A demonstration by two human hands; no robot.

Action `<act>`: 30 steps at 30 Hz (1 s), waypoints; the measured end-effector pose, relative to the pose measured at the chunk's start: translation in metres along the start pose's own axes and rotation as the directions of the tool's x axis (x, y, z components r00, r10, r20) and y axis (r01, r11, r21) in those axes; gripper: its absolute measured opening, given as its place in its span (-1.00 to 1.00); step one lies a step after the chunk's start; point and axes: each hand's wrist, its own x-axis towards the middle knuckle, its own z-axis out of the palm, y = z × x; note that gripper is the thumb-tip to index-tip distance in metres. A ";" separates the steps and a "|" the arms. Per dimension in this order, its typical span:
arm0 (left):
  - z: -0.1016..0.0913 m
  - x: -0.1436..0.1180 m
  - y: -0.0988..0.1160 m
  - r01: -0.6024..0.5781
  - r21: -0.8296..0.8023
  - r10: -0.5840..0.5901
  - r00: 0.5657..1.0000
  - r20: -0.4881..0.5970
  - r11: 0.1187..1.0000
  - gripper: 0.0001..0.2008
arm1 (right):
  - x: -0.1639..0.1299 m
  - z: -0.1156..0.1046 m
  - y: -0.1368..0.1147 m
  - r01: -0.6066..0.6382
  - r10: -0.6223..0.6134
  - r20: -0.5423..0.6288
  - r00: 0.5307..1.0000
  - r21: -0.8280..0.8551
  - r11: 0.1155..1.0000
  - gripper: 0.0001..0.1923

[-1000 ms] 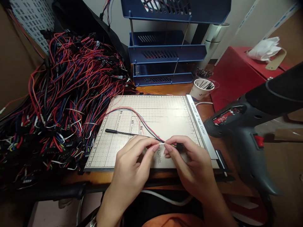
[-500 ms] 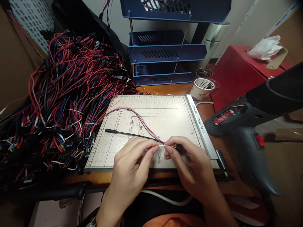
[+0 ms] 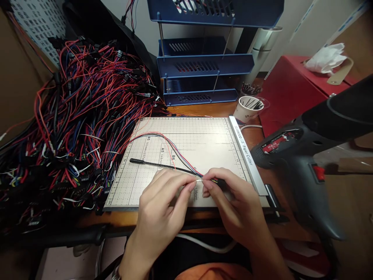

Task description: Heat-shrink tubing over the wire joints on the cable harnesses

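My left hand point(image 3: 164, 200) is closed in a pinch, thumb and forefinger on a small thin white piece point(image 3: 199, 180) that could be a wire end or a bit of sleeve. Facing it, my right hand point(image 3: 234, 200) pinches the wire harness point(image 3: 186, 168), close to the white piece's other side. Red, blue, black and white wires of the harness curve away to the upper left. A slim black cable with a thicker tip point(image 3: 136, 161) runs leftward from the same spot. The fingers partly hide the wire ends.
Under my hands lies a gridded paper cutter point(image 3: 204, 134). A large heap of wire harnesses point(image 3: 96, 97) crowds the left. Blue trays point(image 3: 204, 64) stand behind, beside a paper cup of thin black pieces point(image 3: 247, 109). A heat gun point(image 3: 309, 171) and a red box point(image 3: 291, 77) occupy the right.
Both hands stay nearly in place, still pinching. The wires on the cutter have shifted slightly, and the white piece between the fingertips is tilted a little differently.
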 end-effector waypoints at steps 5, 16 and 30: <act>-0.001 -0.002 -0.001 -0.036 0.003 0.036 0.999 -0.008 0.999 -0.77 | -0.001 -0.001 0.000 -0.006 0.006 0.005 1.000 0.025 1.000 -0.88; 0.001 -0.003 0.000 -0.043 0.007 0.043 0.999 -0.025 0.999 -0.76 | -0.001 -0.001 0.000 0.003 -0.004 0.022 1.000 0.041 0.999 -0.89; -0.003 -0.004 0.005 -0.137 -0.014 0.136 0.987 -0.086 0.990 -0.74 | -0.008 0.000 0.001 0.130 -0.129 -0.009 0.992 0.067 0.989 -0.80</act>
